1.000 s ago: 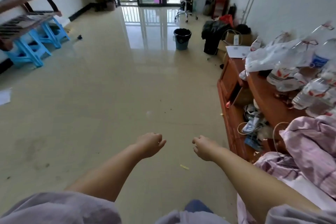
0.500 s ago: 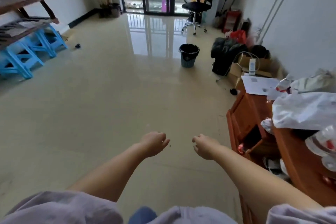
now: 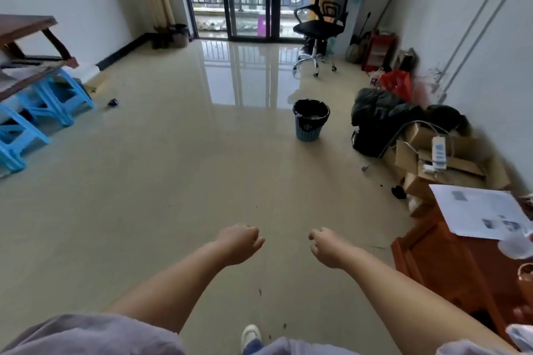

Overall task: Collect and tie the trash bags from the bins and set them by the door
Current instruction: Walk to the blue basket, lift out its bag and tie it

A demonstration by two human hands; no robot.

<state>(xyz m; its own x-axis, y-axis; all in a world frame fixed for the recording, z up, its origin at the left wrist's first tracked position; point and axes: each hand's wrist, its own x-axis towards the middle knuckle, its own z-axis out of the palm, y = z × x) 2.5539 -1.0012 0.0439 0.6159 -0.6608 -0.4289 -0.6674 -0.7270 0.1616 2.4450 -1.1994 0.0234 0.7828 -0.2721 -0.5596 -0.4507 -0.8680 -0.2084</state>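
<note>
Closer now to bin (image 3: 311,119), far right. Both hands (image 3: 241,243) (image 3: 327,244) loosely curled, holding nothing. Bag (image 3: 311,112) still in bin, untied; nothing collected yet.

Bare floor (image 3: 178,181) runs open from both hands straight to the bin (image 3: 311,119). Black bags (image 3: 377,115), boxes (image 3: 438,158) and a cabinet (image 3: 450,265) crowd the right side; blue stools (image 3: 43,106) line the left wall.

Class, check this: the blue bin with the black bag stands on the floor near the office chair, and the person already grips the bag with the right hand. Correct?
Not quite. The head view shows the right hand holding nothing, far short of the blue bin; the black bag is untouched. The office chair part is right.
</note>
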